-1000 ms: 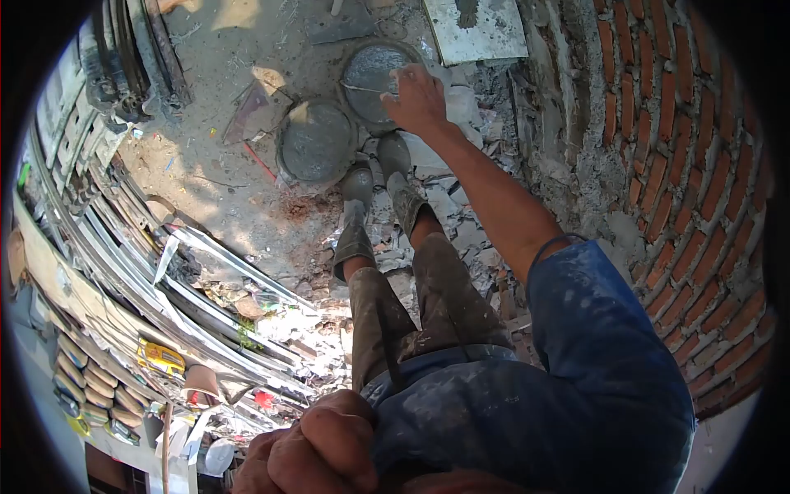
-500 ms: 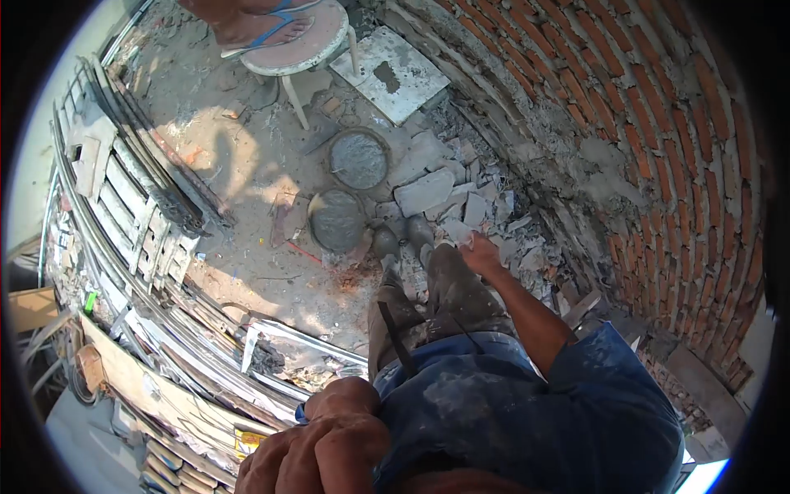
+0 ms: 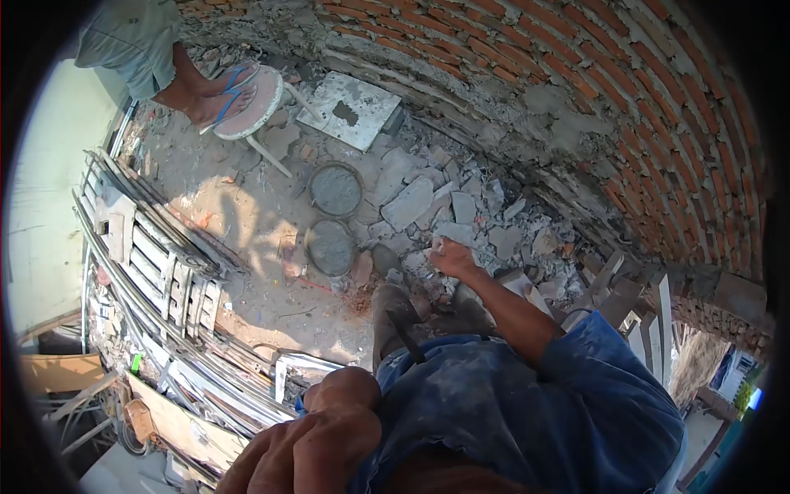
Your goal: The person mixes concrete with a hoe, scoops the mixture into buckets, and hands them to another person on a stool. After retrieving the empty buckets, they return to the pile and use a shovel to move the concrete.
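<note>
Starting at the left, a stack of metal frames [image 3: 156, 272] leans across the dusty ground, its lower end lost in clutter and cut by the dark lens edge. Above it another person stands with a sandalled foot [image 3: 220, 95] on a round stool [image 3: 247, 103]; only the lower leg and a fold of clothing show. Low in the view, the left hand [image 3: 317, 436] is bunched into a fist against the blue shirt [image 3: 510, 412], knuckles toward the camera; whether the fingers grip cloth or anything else cannot be told, since the palm side is hidden. Further in, two round pans of grey mortar [image 3: 333, 218] sit on the ground, one just beyond the other, with a flat square board [image 3: 350, 109] carrying a dab of mortar beyond them near the wall. The right hand [image 3: 451, 258] reaches down over the rubble [image 3: 461, 206], fingers curled around a pale scrap [image 3: 437, 245] that peeks out at the top of the fist; what the scrap is stays too small to make out. It hangs just above the person's own knees and boots, which are mostly hidden. To the right, the curved brick wall [image 3: 658, 132] rises, smeared with mortar.
</note>
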A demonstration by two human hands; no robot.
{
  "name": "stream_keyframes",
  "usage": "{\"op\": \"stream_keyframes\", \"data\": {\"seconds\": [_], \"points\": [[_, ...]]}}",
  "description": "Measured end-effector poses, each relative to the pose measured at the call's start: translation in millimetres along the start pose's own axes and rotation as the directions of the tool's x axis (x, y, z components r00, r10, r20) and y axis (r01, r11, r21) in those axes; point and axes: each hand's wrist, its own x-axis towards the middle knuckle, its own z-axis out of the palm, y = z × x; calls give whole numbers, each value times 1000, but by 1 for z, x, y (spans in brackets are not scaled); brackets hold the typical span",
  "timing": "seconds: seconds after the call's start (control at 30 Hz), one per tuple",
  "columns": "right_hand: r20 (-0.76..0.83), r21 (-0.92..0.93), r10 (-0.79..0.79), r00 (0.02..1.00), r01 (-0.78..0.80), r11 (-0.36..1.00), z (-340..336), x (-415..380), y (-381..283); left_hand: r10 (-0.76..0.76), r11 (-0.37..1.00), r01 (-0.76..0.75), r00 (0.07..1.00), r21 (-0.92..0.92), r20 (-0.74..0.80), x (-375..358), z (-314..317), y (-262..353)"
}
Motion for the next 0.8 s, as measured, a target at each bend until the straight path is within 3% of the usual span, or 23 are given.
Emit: {"op": "stream_keyframes", "data": {"seconds": [0.1, 0.17, 0.2, 0.23, 0.3, 0.33, 0.37, 0.47, 0.5, 0.57, 0.6, 0.63, 0.7, 0.73, 0.77, 0.8], "points": [[-30, -37, 7, 1000, -9, 999, -16, -14, 46, -47, 994, 62, 986, -89, 160, -36, 47, -14], [-62, -36, 42, 997, -44, 998, -28, -32, 89, -74, 997, 75, 997, 24, -36, -72, 92, -23], [-64, -33, 67, 996, -69, 997, -37, -45, 108, -222, 966, 224, 974, 130, -31, -74, 109, -20], [-71, -33, 84, 994, -87, 996, -48, -54, 125, -231, 965, 231, 973, 127, -8, -82, 121, -30], [-99, 20, 96, 990, -94, 995, -58, -77, 167, 67, 992, -55, 991, -111, 113, -88, 145, -67], [-135, -10, 121, 983, -123, 992, -59, -84, 186, 195, 973, -200, 979, -111, -59, -92, 174, -82], [-172, -38, 145, 974, -154, 987, -58, -88, 205, 196, 972, -199, 980, -122, -36, -97, 189, -83], [-140, -17, 234, 962, -239, 971, -59, -108, 243, -183, 983, 180, 979, -41, -86, -122, 232, -67], [-143, -25, 251, 957, -257, 966, -59, -113, 251, -177, 983, 175, 982, -48, -59, -129, 242, -66], [-47, 109, 310, 950, -304, 946, -64, -119, 259, -124, 989, 135, 977, 54, -174, -138, 254, -66], [-105, 140, 302, 947, -286, 948, -58, -117, 269, -2, 993, -7, 997, -119, -80, -133, 256, -78], [-161, 171, 301, 940, -273, 947, -48, -117, 278, -4, 990, -4, 998, -140, -57, -133, 266, -78], [-132, 215, 280, 951, -249, 944, -51, -126, 282, -213, 951, 212, 977, -226, 20, -133, 286, -77], [-178, 230, 325, 929, -282, 931, -48, -133, 283, -218, 928, 298, 920, -221, 325, -124, 270, -76], [-226, 250, 367, 902, -310, 917, -49, -138, 281, -195, 927, 290, 914, -239, 355, -126, 267, -71], [-173, 272, 363, 915, -310, 911, -57, -151, 278, -181, 964, 236, 918, -119, 354, -132, 268, -63]]}}
